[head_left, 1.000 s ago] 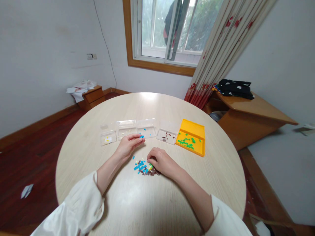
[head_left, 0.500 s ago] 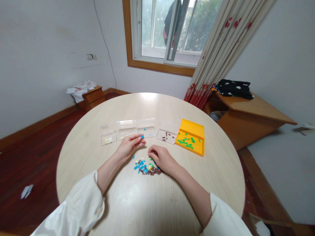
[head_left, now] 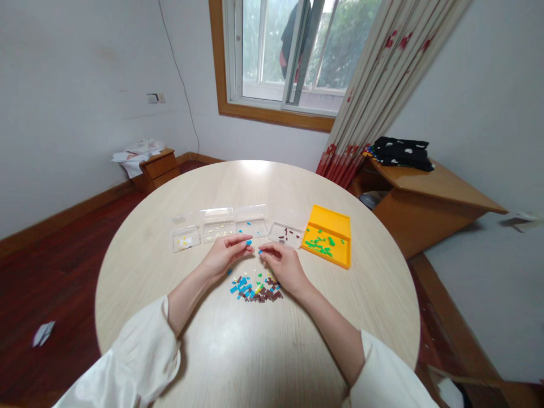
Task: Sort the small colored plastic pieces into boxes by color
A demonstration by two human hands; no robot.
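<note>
Small blue building bricks are in my left hand (head_left: 226, 253), its fingers closed round them just in front of the clear boxes. My right hand (head_left: 285, 265) pinches another small blue brick (head_left: 260, 251) close by, the fingertips of both hands a short gap apart. Below them on the table lies a loose pile of blue bricks (head_left: 242, 288) and brown bricks (head_left: 266, 295), with a few green, yellow and white ones among them. Behind my left hand, a clear box (head_left: 264, 228) holds a few blue bricks.
A clear box with yellow pieces (head_left: 174, 243) and one with whitish pieces (head_left: 205, 232) stand left. Right are a clear tray with brown pieces (head_left: 272, 238) and an open yellow case (head_left: 349, 255) with green bricks. All rest on a round table (head_left: 250, 357).
My right hand has risen from the pile toward my left hand, with a blue brick now showing at its fingertips. My left hand keeps nearly the same place.
</note>
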